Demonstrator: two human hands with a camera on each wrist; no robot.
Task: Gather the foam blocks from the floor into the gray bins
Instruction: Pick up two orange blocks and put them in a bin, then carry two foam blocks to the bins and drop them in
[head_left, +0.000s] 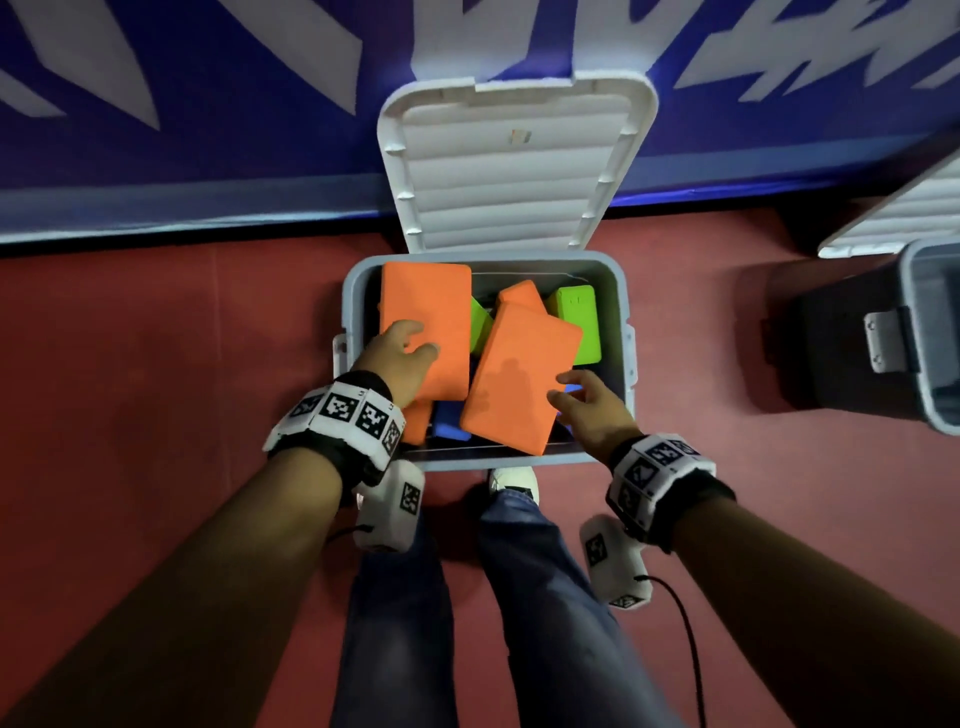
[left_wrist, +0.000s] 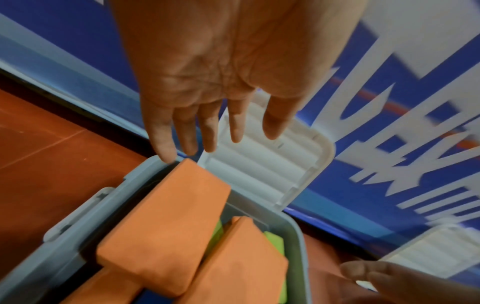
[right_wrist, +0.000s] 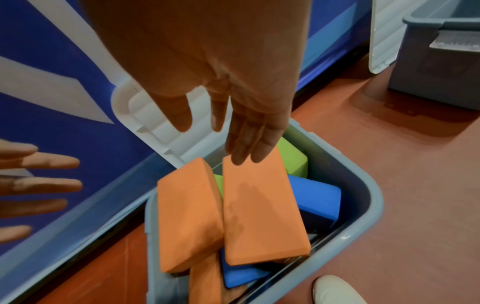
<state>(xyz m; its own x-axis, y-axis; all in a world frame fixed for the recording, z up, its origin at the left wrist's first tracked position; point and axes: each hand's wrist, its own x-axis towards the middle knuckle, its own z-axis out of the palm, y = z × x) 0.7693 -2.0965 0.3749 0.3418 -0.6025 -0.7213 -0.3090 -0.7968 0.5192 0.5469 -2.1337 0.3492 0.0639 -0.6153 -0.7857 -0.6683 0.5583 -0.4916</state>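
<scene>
A gray bin (head_left: 621, 291) stands on the red floor with its white lid (head_left: 514, 176) leaning open against the wall. Inside lie two large orange foam blocks (head_left: 431, 306) (head_left: 519, 374) on top of green blocks (head_left: 579, 322) and blue blocks (head_left: 449, 423). My left hand (head_left: 415, 340) hovers over the left orange block (left_wrist: 168, 236), fingers (left_wrist: 207, 139) straight and spread, holding nothing. My right hand (head_left: 571, 389) hangs open over the right orange block (right_wrist: 259, 216), next to the blue block (right_wrist: 317, 201) and the green one (right_wrist: 293, 160).
A second gray bin (head_left: 930, 332) with an open white lid (head_left: 904, 213) stands to the right. A blue wall with white lettering (head_left: 208, 104) runs behind both bins. My legs and a white shoe (head_left: 514, 480) stand just before the near rim.
</scene>
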